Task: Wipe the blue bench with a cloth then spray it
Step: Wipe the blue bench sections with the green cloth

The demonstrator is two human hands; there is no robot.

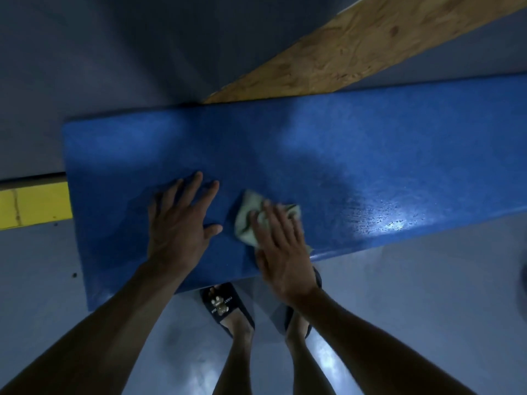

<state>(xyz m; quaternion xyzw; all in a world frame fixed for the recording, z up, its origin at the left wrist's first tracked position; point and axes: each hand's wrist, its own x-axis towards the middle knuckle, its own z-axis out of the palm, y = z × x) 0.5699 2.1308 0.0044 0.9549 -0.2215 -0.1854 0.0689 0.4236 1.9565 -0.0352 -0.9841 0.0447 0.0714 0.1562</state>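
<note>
The right hand presses a crumpled pale green cloth flat against the blue worktop, close to its near edge and somewhat left of the middle of what shows. Its fingers lie fairly straight and close together on top of the cloth, pressing it rather than clamping it. The left hand rests palm down just beside the cloth, fingers spread apart on the bare surface, holding nothing.

The main risk is the cloth bunching. It is wadded already, so only a small patch touches the surface, and a stroke could leave streaks or unwiped strips. Because nothing pins it but downward pressure, a fast sweep toward the near edge could push it off onto the floor. The shiny, wet-looking area toward the right end looks slick, and the bracing hand could slide if weight shifts there. No spray bottle is in view, so that step is not yet possible from here.
</note>
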